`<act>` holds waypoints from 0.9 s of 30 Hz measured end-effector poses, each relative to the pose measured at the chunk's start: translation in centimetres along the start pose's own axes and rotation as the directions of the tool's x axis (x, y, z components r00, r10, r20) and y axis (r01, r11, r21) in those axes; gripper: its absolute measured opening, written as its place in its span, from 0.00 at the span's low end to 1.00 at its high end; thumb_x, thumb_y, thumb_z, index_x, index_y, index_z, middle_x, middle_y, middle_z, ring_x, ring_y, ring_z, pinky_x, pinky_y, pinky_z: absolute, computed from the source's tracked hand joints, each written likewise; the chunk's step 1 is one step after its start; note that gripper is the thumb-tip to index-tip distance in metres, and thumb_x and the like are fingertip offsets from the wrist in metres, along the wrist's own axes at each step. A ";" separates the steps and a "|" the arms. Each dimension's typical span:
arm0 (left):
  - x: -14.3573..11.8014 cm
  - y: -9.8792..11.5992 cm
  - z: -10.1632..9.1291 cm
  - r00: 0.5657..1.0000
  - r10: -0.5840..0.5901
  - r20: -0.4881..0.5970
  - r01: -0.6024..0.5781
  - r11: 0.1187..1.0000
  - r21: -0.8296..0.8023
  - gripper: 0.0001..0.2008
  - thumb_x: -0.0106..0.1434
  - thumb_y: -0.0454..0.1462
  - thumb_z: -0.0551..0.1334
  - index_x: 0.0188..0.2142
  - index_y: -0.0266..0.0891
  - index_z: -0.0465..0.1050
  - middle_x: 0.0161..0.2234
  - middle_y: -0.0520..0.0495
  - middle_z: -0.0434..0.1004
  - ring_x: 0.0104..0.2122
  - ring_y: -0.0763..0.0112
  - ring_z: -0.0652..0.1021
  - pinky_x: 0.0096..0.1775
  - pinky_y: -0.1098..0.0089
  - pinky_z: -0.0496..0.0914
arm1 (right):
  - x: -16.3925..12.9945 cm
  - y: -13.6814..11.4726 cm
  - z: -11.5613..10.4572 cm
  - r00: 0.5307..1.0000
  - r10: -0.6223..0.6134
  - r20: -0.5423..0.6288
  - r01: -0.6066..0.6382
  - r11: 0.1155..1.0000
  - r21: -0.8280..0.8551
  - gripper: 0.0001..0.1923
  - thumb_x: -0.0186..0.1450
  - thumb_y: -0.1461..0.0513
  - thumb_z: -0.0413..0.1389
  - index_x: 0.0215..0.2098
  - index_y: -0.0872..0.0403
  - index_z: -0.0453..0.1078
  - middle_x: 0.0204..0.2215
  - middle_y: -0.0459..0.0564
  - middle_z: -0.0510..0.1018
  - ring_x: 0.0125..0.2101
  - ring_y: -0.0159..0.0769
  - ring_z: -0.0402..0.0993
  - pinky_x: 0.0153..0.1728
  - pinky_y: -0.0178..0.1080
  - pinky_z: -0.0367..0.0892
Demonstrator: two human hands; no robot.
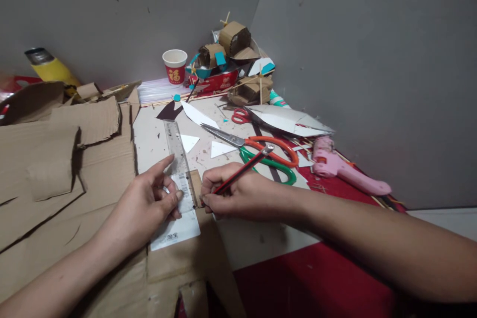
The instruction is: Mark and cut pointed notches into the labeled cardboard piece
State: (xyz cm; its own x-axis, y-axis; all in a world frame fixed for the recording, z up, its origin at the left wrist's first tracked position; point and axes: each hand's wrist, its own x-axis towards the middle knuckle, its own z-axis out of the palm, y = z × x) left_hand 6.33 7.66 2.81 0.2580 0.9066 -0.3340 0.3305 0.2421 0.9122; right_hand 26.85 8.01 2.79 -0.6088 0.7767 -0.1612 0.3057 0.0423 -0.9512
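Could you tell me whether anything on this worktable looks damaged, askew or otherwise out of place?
The brown corrugated cardboard sheets at the left are torn and ragged-edged, piled unevenly. White paper offcuts lie scattered by the orange-handled scissors. The left hand presses the clear plastic ruler; the right hand grips a red pencil.

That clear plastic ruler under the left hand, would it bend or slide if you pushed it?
The clear ruler looks thin and flat, so it probably flexes a little when lifted. Its smooth plastic may slide on the cardboard, which is likely why the left hand presses it down while the right hand holds a pencil at its edge.
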 end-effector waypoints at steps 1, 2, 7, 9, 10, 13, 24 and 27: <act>0.0 0.0 0.0 1.000 0.002 0.003 -0.002 1.000 0.000 0.41 0.55 0.39 0.66 0.66 0.34 0.53 0.29 0.57 0.69 0.19 0.74 0.75 0.22 0.71 0.67 | -0.1 0.0 0.0 1.000 -0.018 0.003 0.018 1.000 -0.025 0.07 0.58 0.72 0.53 0.25 0.55 0.66 0.21 0.40 0.68 0.23 0.26 0.62 0.24 0.28 0.58; 0.1 0.0 0.0 1.000 0.002 0.004 -0.002 1.000 -0.002 0.41 0.55 0.39 0.66 0.66 0.34 0.53 0.29 0.57 0.69 0.19 0.74 0.75 0.22 0.71 0.67 | -0.1 0.1 0.0 0.999 -0.033 0.003 0.033 0.998 -0.048 0.07 0.58 0.72 0.53 0.25 0.55 0.66 0.21 0.40 0.67 0.24 0.26 0.61 0.24 0.28 0.58; 0.1 0.0 0.0 1.000 -0.021 -0.011 0.021 1.000 -0.021 0.42 0.54 0.39 0.67 0.66 0.35 0.55 0.28 0.57 0.70 0.19 0.73 0.75 0.21 0.71 0.65 | -0.1 0.3 0.1 0.999 -0.042 -0.028 0.040 0.998 -0.051 0.09 0.56 0.72 0.53 0.23 0.54 0.63 0.20 0.38 0.65 0.22 0.26 0.59 0.23 0.29 0.57; 0.0 -0.1 -0.1 1.000 -0.020 -0.011 0.019 1.000 -0.020 0.41 0.54 0.39 0.67 0.66 0.36 0.55 0.28 0.57 0.70 0.19 0.73 0.75 0.21 0.72 0.65 | 0.0 0.3 0.2 0.998 -0.040 -0.041 0.039 0.999 -0.034 0.09 0.57 0.72 0.53 0.23 0.54 0.64 0.20 0.39 0.67 0.22 0.26 0.60 0.23 0.29 0.57; 0.0 -0.1 -0.1 1.000 -0.017 -0.009 0.017 1.000 -0.021 0.41 0.54 0.39 0.67 0.66 0.36 0.55 0.28 0.57 0.70 0.19 0.73 0.75 0.21 0.72 0.65 | 0.0 0.2 0.2 0.998 -0.041 -0.044 0.040 0.999 -0.028 0.09 0.57 0.72 0.53 0.23 0.54 0.64 0.20 0.39 0.68 0.22 0.26 0.61 0.23 0.29 0.57; 0.0 -0.1 -0.1 1.000 -0.012 0.003 0.012 1.000 -0.020 0.41 0.55 0.39 0.66 0.66 0.36 0.55 0.29 0.57 0.70 0.19 0.73 0.75 0.21 0.71 0.66 | 0.1 0.2 0.3 0.998 -0.046 -0.041 0.046 0.999 -0.009 0.09 0.57 0.72 0.53 0.23 0.55 0.64 0.21 0.40 0.68 0.23 0.27 0.62 0.24 0.29 0.58; -0.1 -0.3 -0.2 1.000 -0.007 0.003 0.007 1.000 -0.007 0.41 0.55 0.39 0.66 0.66 0.36 0.54 0.29 0.56 0.70 0.19 0.74 0.75 0.21 0.72 0.66 | -0.1 0.0 0.5 0.997 -0.019 -0.068 0.013 0.996 -0.090 0.07 0.57 0.71 0.53 0.23 0.54 0.64 0.21 0.39 0.66 0.23 0.26 0.60 0.24 0.29 0.58; -0.1 -0.3 -0.2 1.000 -0.004 0.006 0.004 1.000 0.005 0.40 0.56 0.39 0.66 0.66 0.36 0.54 0.29 0.56 0.70 0.19 0.73 0.75 0.21 0.71 0.66 | -0.1 0.0 0.6 0.996 0.015 -0.093 -0.027 0.992 -0.124 0.08 0.56 0.70 0.53 0.22 0.54 0.63 0.20 0.39 0.64 0.22 0.26 0.58 0.23 0.29 0.56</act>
State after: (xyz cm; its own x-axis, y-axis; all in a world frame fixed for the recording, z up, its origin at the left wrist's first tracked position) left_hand 6.06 7.59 2.60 0.2617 0.9035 -0.3393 0.3357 0.2444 0.9097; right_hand 26.53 7.55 2.67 -0.5333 0.8325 -0.1503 0.4099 0.0989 -0.9067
